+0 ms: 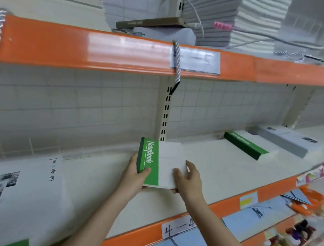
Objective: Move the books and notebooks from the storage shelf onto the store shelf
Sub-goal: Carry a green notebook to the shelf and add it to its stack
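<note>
Both arms reach forward and up over the cream shelf (213, 167), forearms bare. The left hand (133, 178) grips the green-spined notebook (159, 164) at its near left corner, thumb curled over the green band and fingers underneath. The right hand (189, 181) holds the notebook's white right side, thumb lying on the cover, the other fingers partly spread past the edge. The notebook sits between the two hands, tilted, just in front of the slotted upright post (165, 115); whether its far edge touches the shelf cannot be told. Well to the right of the notebook lies a second green notebook stack (247, 145), and beyond that a grey book stack (291, 141). Left of the notebook lie white books with black photos (12, 191).
</note>
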A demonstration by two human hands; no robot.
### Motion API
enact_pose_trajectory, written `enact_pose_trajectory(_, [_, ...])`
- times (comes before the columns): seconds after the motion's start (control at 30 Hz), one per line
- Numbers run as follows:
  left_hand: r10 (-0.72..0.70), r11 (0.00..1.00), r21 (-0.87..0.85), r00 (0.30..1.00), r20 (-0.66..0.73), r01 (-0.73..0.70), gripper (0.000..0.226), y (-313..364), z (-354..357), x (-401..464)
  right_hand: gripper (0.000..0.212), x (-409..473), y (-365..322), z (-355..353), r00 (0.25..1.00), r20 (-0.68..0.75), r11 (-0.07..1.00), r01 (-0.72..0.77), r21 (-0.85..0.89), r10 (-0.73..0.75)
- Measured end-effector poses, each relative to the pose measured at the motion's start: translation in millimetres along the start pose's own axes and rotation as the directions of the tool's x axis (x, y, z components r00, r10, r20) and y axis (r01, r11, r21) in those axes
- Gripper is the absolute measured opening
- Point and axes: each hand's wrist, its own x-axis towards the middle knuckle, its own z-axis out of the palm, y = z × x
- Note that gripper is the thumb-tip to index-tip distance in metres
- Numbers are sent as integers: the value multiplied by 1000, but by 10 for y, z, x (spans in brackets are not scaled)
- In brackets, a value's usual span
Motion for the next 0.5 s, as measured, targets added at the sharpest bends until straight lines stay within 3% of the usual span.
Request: enact_pose_trajectory(0.5, [12,999,-44,999,33,-11,48,86,2063,431,41,897,326,-1846,998,-54,999,-17,-41,15])
